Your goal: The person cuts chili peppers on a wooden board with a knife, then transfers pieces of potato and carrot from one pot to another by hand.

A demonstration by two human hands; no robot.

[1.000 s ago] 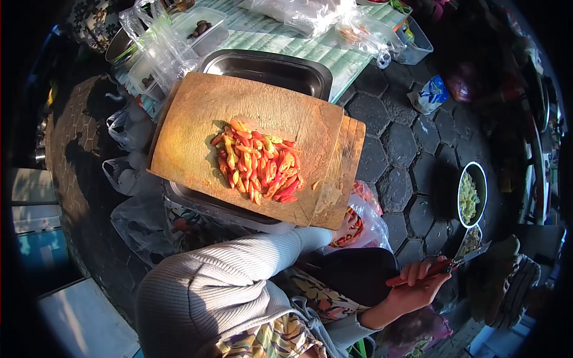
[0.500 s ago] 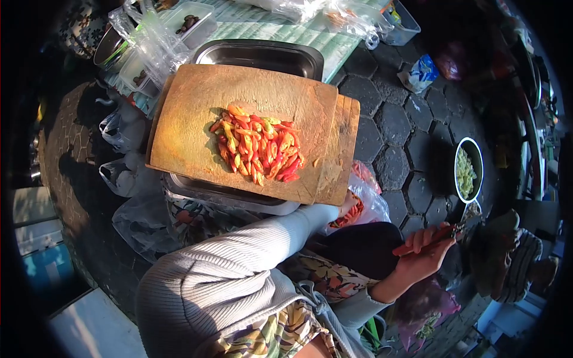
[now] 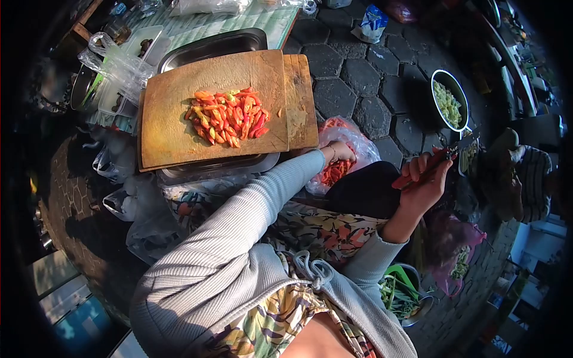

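Observation:
My left hand [image 3: 341,153] reaches into a clear plastic bag [image 3: 365,149] of red chillies [image 3: 335,172]; its fingertips are hidden among them. At the right, my right hand [image 3: 425,179] is closed around the red handle of a knife [image 3: 439,160], whose blade points up and to the right. A heap of cut red and orange chillies [image 3: 230,116] lies on a wooden cutting board [image 3: 167,119]. This board overlaps a second wooden board [image 3: 300,101], and both rest across a black tray [image 3: 215,45].
A bowl of pale green pieces [image 3: 447,102] stands on the hexagonal paving, upper right. Plastic containers [image 3: 156,45] and bags are at upper left. Lower right are a pink bag [image 3: 447,256] and a green container of vegetables [image 3: 401,286]. A blue-white packet [image 3: 373,24] lies behind.
The view has shifted, so the boards appear further left and higher. More of my left hand now shows in the bag. My right hand still holds the knife.

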